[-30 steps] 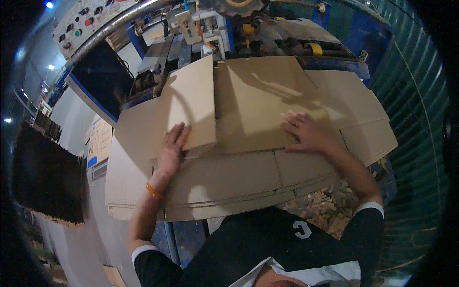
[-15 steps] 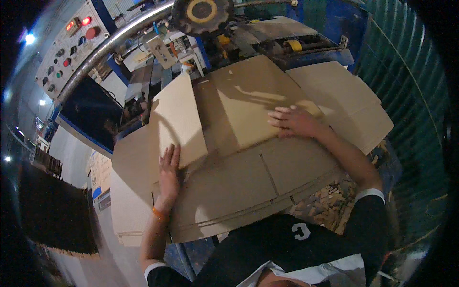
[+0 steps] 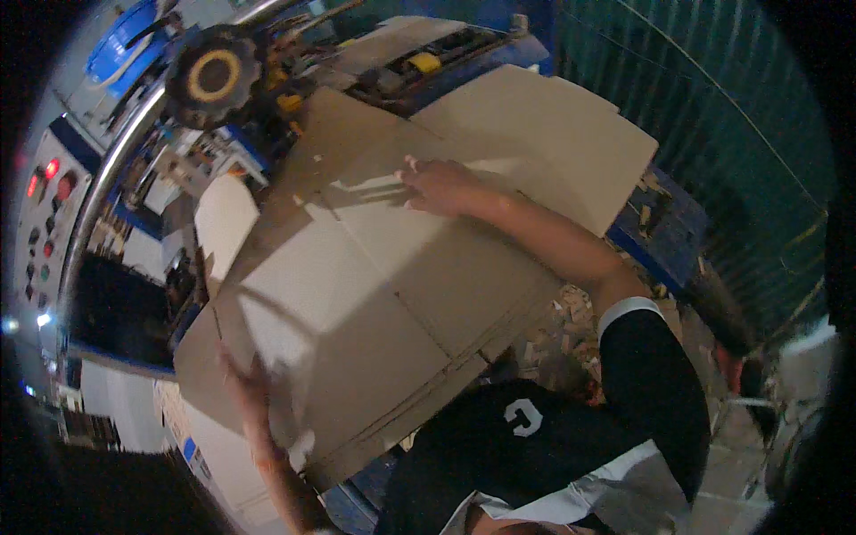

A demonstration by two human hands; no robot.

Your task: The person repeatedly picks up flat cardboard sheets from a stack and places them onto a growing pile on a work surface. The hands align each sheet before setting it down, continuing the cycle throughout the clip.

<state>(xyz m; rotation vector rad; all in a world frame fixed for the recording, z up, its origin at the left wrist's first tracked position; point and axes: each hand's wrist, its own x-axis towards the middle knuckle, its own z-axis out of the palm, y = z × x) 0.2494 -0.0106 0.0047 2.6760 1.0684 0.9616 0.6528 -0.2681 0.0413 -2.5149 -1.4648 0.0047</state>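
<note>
A stack of flat brown cardboard sheets [image 3: 357, 294] lies in front of me, with slots and crease lines on the top one. My right hand [image 3: 437, 187] is over the far middle of the top sheet, fingers stretched out and apart, holding nothing. At the left edge of the stack is my left hand [image 3: 245, 383], smeared by motion, its fingers looking stretched and apart. Beyond it, a pale cardboard flap [image 3: 226, 220] stands up at the machine's near side. I cannot tell whether the right fingertips touch the sheet.
At the far left is a machine with a black handwheel [image 3: 214, 78], a metal rail [image 3: 116, 152] and a control panel [image 3: 45, 214] with lit red lamps. Cardboard scraps [image 3: 571, 316] lie below the stack's right side. A green corrugated wall [image 3: 678, 98] rises at right.
The view has swung to the right. The pale flap is now farther off, toward the machine, and the left hand has come away from it. My right hand remains over the cardboard.
</note>
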